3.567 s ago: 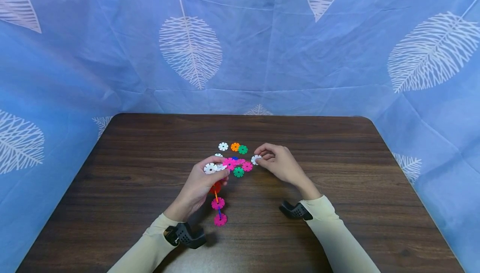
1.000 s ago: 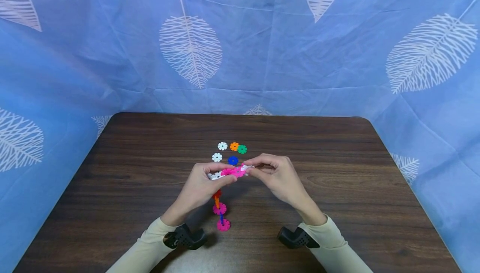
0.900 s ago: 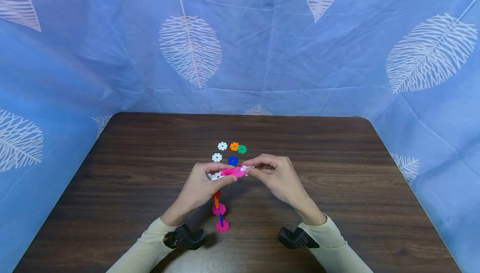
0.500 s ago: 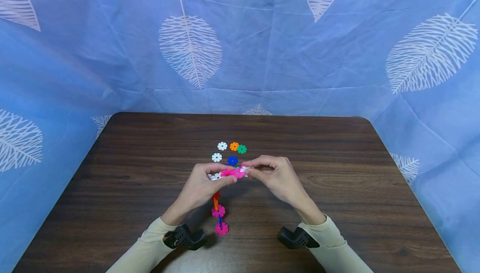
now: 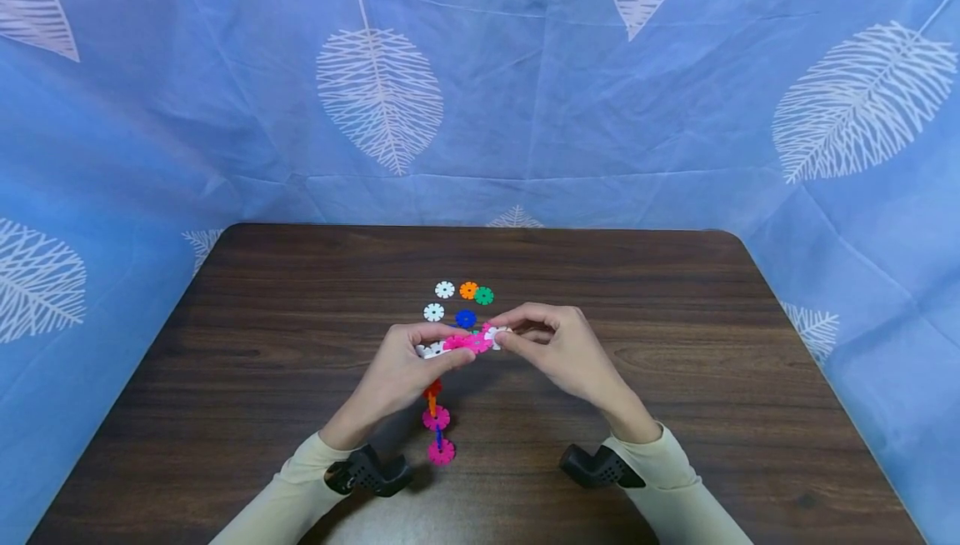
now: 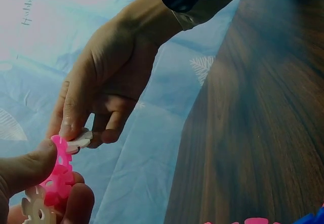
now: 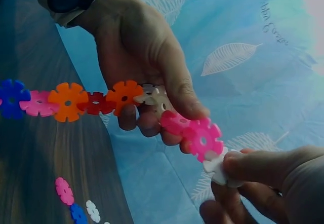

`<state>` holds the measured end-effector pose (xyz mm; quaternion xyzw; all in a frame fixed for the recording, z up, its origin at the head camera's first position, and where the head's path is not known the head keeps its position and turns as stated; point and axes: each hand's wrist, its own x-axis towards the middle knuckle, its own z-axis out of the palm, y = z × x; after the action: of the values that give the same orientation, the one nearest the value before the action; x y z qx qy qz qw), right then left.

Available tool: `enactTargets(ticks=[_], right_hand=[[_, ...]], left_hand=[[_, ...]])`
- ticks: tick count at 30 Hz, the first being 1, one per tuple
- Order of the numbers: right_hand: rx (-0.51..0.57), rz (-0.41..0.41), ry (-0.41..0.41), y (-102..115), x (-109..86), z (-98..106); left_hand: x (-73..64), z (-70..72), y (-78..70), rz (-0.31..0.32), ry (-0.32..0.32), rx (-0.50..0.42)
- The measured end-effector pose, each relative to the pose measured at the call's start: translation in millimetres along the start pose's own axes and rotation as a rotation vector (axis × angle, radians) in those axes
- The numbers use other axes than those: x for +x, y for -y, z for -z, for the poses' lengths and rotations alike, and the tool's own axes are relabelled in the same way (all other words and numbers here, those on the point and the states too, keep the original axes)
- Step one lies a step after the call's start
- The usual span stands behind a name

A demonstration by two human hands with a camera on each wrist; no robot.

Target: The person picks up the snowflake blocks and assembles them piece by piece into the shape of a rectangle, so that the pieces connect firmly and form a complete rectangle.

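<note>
Left hand point(image 5: 393, 372) is gripping pink discs point(image 7: 204, 137); at its three o'clock, right hand point(image 5: 572, 351) is pinching white disc point(image 7: 215, 169) touching them.

From my console I am watching the left hand point(image 5: 397, 366) gripping a row of pink and white discs point(image 5: 476, 343) while the right hand point(image 5: 562, 349) is pinching its white end disc point(image 5: 494, 337). A multicoloured strand point(image 5: 436, 418) is extending below. Farther back, two white discs point(image 5: 445, 289), an orange disc point(image 5: 468, 290), green disc point(image 5: 483, 296) and blue disc point(image 5: 466, 318) are lying on the table point(image 5: 675, 320).
</note>
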<state>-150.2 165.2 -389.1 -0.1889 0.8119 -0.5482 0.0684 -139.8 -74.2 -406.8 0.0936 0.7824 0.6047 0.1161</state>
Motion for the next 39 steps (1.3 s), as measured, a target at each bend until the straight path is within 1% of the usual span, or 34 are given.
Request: enactTargets(ticks=[3, 12, 15, 17, 20, 23, 27, 30, 37, 39], right_hand=[[-0.016, -0.006, 0.005, -1.0, 0.1, 1.1], [0.027, -0.022, 0.006, -2.0, 0.8, -3.0], [0.027, -0.029, 0.007, -1.0, 0.5, -0.2], [0.022, -0.039, -0.016, -1.4, 0.0, 4.7], [0.006, -0.053, -0.074, -2.8, -0.5, 15.1], [0.040, -0.058, -0.122, -3.6, -0.4, 19.8], [0.169, -0.022, -0.111, -2.2, 0.6, 12.4], [0.235, -0.007, -0.094, -0.6, 0.9, 5.4], [0.261, -0.048, -0.090, 0.7, 1.4, -4.7], [0.268, -0.049, -0.096, 0.9, 1.8, -6.9]], left_hand=[[-0.4, -0.2, -0.3, -0.001, 0.003, -0.002], [-1.2, -0.5, -0.2, 0.000, -0.003, 0.005], [-1.2, -0.3, -0.7, 0.000, -0.002, 0.009], [-1.1, 1.0, -0.4, 0.005, -0.010, 0.015], [-1.8, 5.4, -1.3, -0.008, -0.038, 0.030], [-3.3, 9.2, -3.7, -0.020, -0.059, 0.037], [-4.3, 8.3, -6.7, -0.024, -0.039, 0.014], [-3.5, 6.5, -7.0, -0.025, -0.023, -0.011], [-3.6, 4.7, -8.8, -0.027, -0.027, -0.018], [-3.8, 4.2, -9.3, -0.025, -0.026, -0.020]])
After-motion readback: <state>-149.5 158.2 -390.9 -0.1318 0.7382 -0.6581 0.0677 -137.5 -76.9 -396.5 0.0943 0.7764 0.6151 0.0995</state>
